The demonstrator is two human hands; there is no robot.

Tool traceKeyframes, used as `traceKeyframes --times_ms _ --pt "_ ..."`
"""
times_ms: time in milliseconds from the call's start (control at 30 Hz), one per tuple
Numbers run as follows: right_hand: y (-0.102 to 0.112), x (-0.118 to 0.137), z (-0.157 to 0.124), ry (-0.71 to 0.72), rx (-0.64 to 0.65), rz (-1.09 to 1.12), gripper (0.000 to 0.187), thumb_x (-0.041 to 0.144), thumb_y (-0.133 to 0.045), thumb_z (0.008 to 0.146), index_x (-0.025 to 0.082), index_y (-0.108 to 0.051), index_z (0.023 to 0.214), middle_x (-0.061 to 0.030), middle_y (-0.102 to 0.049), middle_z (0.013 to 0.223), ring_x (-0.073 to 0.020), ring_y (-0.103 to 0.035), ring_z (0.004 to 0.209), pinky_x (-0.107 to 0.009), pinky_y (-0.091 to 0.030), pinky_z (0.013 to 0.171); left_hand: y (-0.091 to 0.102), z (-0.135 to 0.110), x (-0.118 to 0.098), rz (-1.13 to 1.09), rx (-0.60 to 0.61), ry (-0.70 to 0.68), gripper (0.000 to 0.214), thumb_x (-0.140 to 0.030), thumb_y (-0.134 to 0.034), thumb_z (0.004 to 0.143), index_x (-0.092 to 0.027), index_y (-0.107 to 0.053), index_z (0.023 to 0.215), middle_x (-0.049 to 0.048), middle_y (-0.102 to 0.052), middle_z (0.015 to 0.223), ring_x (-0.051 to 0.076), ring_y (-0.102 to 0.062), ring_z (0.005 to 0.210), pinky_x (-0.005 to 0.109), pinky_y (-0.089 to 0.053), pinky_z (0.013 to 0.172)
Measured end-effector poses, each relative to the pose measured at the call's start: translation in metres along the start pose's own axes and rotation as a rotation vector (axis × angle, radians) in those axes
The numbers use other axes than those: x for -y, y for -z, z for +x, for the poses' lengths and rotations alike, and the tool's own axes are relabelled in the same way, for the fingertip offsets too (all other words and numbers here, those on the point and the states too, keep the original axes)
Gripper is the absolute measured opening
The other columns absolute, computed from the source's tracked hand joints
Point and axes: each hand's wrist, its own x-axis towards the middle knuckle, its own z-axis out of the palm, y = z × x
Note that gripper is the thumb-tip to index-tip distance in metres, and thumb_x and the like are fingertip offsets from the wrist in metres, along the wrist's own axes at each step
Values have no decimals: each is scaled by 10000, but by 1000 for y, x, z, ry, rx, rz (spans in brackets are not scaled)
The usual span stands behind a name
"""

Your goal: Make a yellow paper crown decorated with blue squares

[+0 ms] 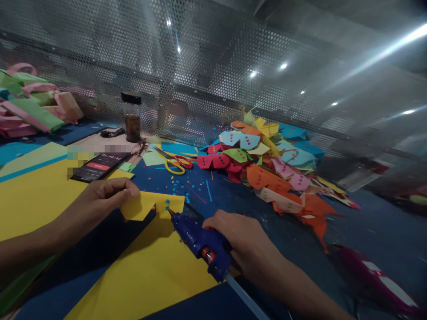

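Note:
My left hand [108, 198] pinches the left end of a folded yellow paper piece [138, 206] and holds it above the table. Small blue squares [167, 202] show on that piece near its right end. Wrapped in my right hand [243, 238] is a blue glue gun [200, 242], its nozzle pointing up and left at the squares. The nozzle tip looks at or very near the paper; whether it touches I cannot tell. A clear glue stick [245, 295] sticks out of the gun's back. Beneath both hands lies a large yellow sheet [150, 271].
Scissors [175, 164] with red and yellow handles lie behind the paper, by tiny scraps. A phone [102, 165] and a lidded jar [132, 118] stand left. Folded paper pieces [267, 173] are heaped right, near a purple tool [373, 278]. A perforated metal screen [200, 80] closes the back.

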Motion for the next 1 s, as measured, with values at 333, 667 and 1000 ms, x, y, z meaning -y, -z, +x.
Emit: traceKeyframes --times_ms 333,667,1000 --pt "5 1 -2 -36 -25 177 261 91 -602 865 230 -656 1079 -19 -729 998 -167 -666 845 -257 -408 712 3 -1 5 64 -17 -6 308 -529 -713 811 -236 -721 717 -33 -669 609 165 -613 557 235 -469 524" --pt "-2 -2 -2 -52 24 137 264 56 -615 857 221 -627 1062 -20 -725 1016 -168 -657 844 -265 -384 717 -2 0 -4 79 -52 -10 305 -539 -697 787 -264 -709 656 -28 -646 582 166 -593 543 246 -472 510" --pt "-2 -2 -1 -53 18 150 182 77 -625 902 217 -633 1018 -5 -716 965 -151 -636 802 -258 -363 693 -2 -1 -2 61 -85 -26 270 -529 -690 766 -292 -720 642 -24 -644 572 153 -604 515 232 -472 487"
